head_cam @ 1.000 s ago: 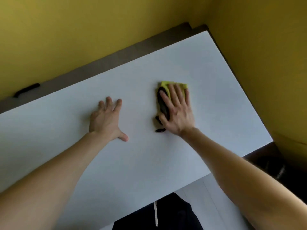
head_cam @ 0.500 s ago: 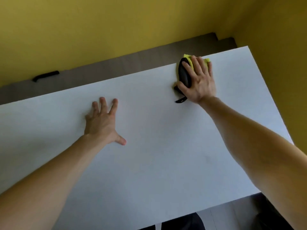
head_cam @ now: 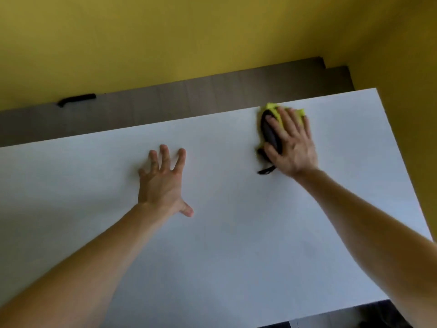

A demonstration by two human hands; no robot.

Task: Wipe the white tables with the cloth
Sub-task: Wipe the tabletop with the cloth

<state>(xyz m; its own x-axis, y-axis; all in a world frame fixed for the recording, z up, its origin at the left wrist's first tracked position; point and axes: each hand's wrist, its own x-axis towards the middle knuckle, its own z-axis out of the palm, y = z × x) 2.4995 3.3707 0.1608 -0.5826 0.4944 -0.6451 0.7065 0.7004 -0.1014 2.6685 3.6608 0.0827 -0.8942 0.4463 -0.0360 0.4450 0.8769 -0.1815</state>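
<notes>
Mustard-yellow walls (head_cam: 165, 43) enclose a plain white worktop (head_cam: 236, 233), where a person's right hand (head_cam: 293, 147) presses a folded yellow-green and black cloth (head_cam: 273, 110) flat under straight fingers at the far edge, near the back right corner. A second earlier the cloth lay well short of that edge, around the middle of the right half, and the stroke has since carried it away from the body to the rim. The left hand (head_cam: 163, 183) stays planted palm-down, fingers spread wide and holding nothing, bracing the reach. The outward pass looks spent, so the wipe probably turns back or sideways next. Much of the surface appears still to be covered.
</notes>
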